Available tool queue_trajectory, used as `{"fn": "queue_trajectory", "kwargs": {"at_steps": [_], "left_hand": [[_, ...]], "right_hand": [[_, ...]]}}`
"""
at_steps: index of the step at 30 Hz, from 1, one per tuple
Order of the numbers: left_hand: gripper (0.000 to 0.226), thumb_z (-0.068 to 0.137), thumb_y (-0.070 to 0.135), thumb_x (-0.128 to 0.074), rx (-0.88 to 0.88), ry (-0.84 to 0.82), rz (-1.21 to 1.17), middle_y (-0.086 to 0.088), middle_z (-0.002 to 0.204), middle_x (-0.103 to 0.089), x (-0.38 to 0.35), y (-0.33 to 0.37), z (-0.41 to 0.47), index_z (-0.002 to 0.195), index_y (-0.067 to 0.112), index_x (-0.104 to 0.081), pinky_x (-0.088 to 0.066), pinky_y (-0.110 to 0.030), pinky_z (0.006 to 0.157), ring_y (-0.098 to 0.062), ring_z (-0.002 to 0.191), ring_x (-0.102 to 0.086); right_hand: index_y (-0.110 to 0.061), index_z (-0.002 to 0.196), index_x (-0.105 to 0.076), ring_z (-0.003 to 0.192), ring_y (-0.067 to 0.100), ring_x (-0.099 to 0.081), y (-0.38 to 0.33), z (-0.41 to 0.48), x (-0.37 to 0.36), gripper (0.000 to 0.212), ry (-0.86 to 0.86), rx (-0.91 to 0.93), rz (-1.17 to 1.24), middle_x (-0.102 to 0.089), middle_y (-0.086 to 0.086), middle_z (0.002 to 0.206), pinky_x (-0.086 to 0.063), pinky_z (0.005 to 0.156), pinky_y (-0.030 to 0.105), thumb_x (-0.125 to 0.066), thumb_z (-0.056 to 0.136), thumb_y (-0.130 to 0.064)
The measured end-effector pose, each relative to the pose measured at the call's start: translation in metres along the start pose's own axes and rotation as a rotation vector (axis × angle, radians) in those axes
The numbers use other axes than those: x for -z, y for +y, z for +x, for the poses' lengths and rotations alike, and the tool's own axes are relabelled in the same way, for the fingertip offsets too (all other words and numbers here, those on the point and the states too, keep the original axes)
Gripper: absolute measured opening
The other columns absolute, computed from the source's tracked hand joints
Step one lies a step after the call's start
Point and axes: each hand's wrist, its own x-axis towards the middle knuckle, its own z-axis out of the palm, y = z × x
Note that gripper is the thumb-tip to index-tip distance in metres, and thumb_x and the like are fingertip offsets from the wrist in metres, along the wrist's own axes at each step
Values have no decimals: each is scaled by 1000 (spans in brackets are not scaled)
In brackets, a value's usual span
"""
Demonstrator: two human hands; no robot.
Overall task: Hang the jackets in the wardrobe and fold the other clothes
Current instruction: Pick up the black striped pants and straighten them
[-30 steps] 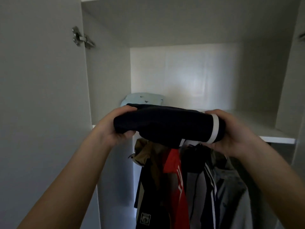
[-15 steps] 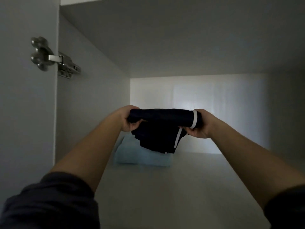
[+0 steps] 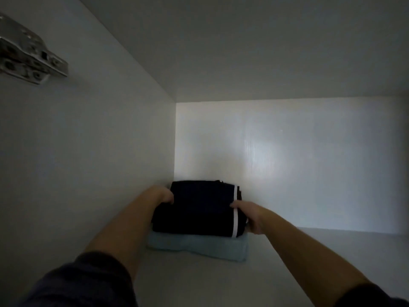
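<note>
Lying flat on a folded blue cloth (image 3: 199, 248), the folded dark cloth (image 3: 199, 211) sits on the shelf (image 3: 287, 273) in the far left corner. It is close to the left wall (image 3: 88, 162) and the back wall (image 3: 298, 162). The two cloths touch, with the dark one on top. The blue cloth sticks out a bit at the near side. A white stripe (image 3: 235, 210) runs along the right side of the dark cloth, from far to near.

The left hand (image 3: 162, 194) grips the far left edge of the dark cloth, its fingers curled onto the top. The right hand (image 3: 252, 217) holds the right edge, its thumb on top next to the stripe. Its other fingers are hidden.

Both arms reach in from the near side. A dark sleeve (image 3: 84, 282) shows on the left arm. A metal hinge (image 3: 26, 56) is fixed high on the left wall, at the near end.
</note>
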Motion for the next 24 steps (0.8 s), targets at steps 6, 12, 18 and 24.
{"fn": "queue_trajectory", "kwargs": {"at_steps": [6,12,18,24], "left_hand": [[47,100,23,-38,-20,59,15,-14,151,-32,-11,7,27,144,4,-36,-28,-32,109,-28,136,-36],[40,94,24,-48,-46,232,86,-14,136,-52,-34,10,64,130,8,-54,-41,-36,102,-29,123,-51],[37,94,21,-48,19,393,258,-10,134,-54,-39,23,75,129,9,-51,-44,-35,95,-26,122,-52],[26,97,7,-40,-75,686,352,-9,121,-62,-36,31,97,120,11,-52,-48,-34,86,-27,111,-60]], "right_hand": [[-4,113,-54,84,27,-60,-21,19,2,31,42,-58,-21,-63,14,96,-49,66,35,-55,93,-28],[5,119,-51,71,24,-54,-26,57,-4,30,192,93,-178,-56,13,83,-48,62,31,-48,96,-14],[2,94,-60,79,23,-58,-29,87,2,15,358,275,-422,-55,9,77,-49,72,30,-52,88,-9],[-15,101,-46,77,11,-52,-28,102,4,19,506,634,-259,-52,-3,87,-39,56,17,-60,88,-15]]}}
